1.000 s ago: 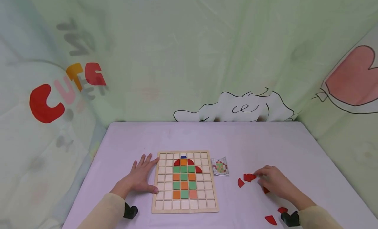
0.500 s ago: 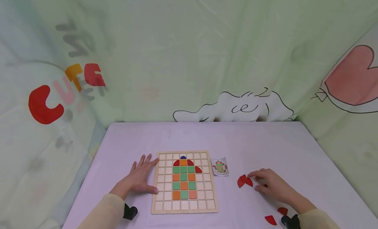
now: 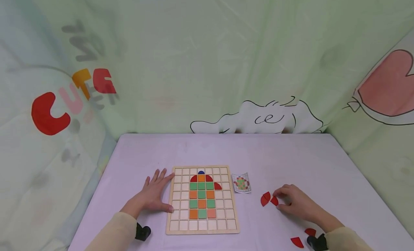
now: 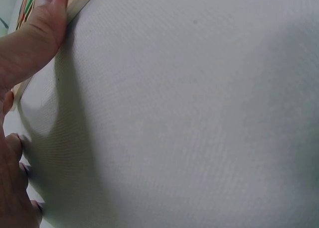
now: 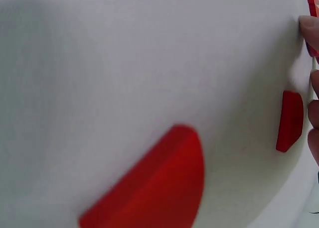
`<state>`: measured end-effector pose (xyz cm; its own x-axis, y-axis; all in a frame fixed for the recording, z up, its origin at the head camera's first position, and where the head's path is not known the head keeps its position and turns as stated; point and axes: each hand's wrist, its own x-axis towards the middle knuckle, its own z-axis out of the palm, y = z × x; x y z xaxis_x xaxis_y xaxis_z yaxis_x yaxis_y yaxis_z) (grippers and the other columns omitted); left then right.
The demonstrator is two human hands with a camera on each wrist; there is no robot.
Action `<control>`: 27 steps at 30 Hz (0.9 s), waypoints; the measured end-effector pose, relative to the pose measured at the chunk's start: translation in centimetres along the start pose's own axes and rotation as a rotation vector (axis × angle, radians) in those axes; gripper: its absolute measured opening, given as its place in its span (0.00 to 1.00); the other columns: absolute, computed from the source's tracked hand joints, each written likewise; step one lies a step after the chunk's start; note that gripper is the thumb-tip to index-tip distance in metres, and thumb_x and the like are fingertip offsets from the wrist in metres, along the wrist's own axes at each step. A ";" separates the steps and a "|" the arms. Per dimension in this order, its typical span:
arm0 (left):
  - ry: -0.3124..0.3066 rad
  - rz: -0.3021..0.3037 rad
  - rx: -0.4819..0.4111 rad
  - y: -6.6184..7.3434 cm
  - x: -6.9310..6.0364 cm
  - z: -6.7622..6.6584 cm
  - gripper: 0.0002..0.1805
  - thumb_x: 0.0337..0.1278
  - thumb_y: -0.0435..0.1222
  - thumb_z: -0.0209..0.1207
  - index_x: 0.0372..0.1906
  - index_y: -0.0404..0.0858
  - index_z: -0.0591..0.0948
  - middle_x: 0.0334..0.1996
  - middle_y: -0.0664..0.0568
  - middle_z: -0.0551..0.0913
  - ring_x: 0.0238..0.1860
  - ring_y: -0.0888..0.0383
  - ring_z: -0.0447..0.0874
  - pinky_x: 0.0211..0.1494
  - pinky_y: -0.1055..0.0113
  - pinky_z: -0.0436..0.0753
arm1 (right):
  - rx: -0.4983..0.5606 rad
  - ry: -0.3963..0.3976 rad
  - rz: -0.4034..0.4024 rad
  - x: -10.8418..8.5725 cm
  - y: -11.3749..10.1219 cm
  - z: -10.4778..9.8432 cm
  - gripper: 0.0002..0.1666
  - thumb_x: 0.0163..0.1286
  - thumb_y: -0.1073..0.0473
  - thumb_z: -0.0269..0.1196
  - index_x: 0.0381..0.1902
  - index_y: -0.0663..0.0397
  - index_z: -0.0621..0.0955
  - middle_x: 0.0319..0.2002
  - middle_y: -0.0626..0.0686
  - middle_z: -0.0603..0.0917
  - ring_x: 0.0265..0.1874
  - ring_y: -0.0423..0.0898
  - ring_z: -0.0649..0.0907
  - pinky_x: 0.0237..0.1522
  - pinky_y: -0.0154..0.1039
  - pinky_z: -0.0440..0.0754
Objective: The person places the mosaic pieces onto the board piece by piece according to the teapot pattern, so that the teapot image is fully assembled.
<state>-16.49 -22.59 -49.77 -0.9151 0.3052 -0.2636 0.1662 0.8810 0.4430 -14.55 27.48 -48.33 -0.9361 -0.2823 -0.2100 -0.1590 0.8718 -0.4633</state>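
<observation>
My left hand (image 3: 152,194) rests with spread fingers along the left edge of a wooden grid board (image 3: 178,226); its thumb touches the frame in the left wrist view too. Orange, green, red and salmon tiles and a blue piece fill the middle cells. On the right, my right hand (image 3: 298,205) pinches a red quarter-circle piece (image 3: 274,201) between thumb and index finger, low at the table. Two more red pieces (image 3: 265,199) lie just left of it. Another red piece (image 5: 290,121) lies beneath the hand in the right wrist view, hidden from the head view.
A small pattern card (image 3: 241,183) lies beside the board's upper right corner. Two red pieces (image 3: 297,242) are near the right wrist, by its black strap mount (image 3: 317,242). The table (image 3: 210,148) ends at a curtain (image 3: 181,64) behind.
My right hand has moved slightly left and slid red pieces leftward into a cluster. Its thumb and index finger now close on one, slightly apart from the other two. My left hand stays still.
</observation>
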 end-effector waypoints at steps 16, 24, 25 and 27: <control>-0.008 -0.002 -0.011 -0.1 -0.1 0.0 0.68 0.31 0.60 0.80 0.81 0.45 0.58 0.83 0.38 0.47 0.83 0.33 0.36 0.80 0.29 0.40 | -0.006 0.076 -0.179 1.1 -4.7 0.2 0.17 0.55 0.62 0.78 0.43 0.51 0.86 0.38 0.41 0.83 0.42 0.45 0.81 0.46 0.41 0.86; -0.007 0.003 -0.010 -0.1 -0.1 0.1 0.68 0.31 0.59 0.80 0.81 0.45 0.58 0.83 0.38 0.48 0.83 0.33 0.37 0.79 0.28 0.41 | 0.013 0.052 -0.230 3.1 -7.9 1.1 0.16 0.57 0.63 0.77 0.43 0.50 0.86 0.38 0.42 0.82 0.44 0.46 0.78 0.46 0.41 0.86; -0.006 0.004 -0.009 -0.1 -0.1 0.0 0.67 0.31 0.59 0.80 0.81 0.45 0.58 0.83 0.38 0.48 0.83 0.33 0.37 0.79 0.28 0.41 | 0.012 0.050 -0.235 3.3 -8.3 1.3 0.15 0.57 0.63 0.77 0.42 0.49 0.86 0.38 0.42 0.82 0.44 0.46 0.78 0.46 0.41 0.86; -0.006 0.004 -0.006 -0.1 0.0 0.1 0.67 0.31 0.59 0.80 0.81 0.45 0.58 0.83 0.38 0.48 0.83 0.33 0.37 0.80 0.29 0.41 | 0.007 0.041 -0.238 3.7 -9.0 1.5 0.15 0.57 0.63 0.77 0.42 0.48 0.86 0.38 0.42 0.82 0.45 0.45 0.78 0.49 0.43 0.87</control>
<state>-16.47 -22.68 -49.86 -0.9119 0.3115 -0.2672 0.1680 0.8773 0.4495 -16.15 17.98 -46.28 -0.8844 -0.4630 -0.0588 -0.3747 0.7796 -0.5019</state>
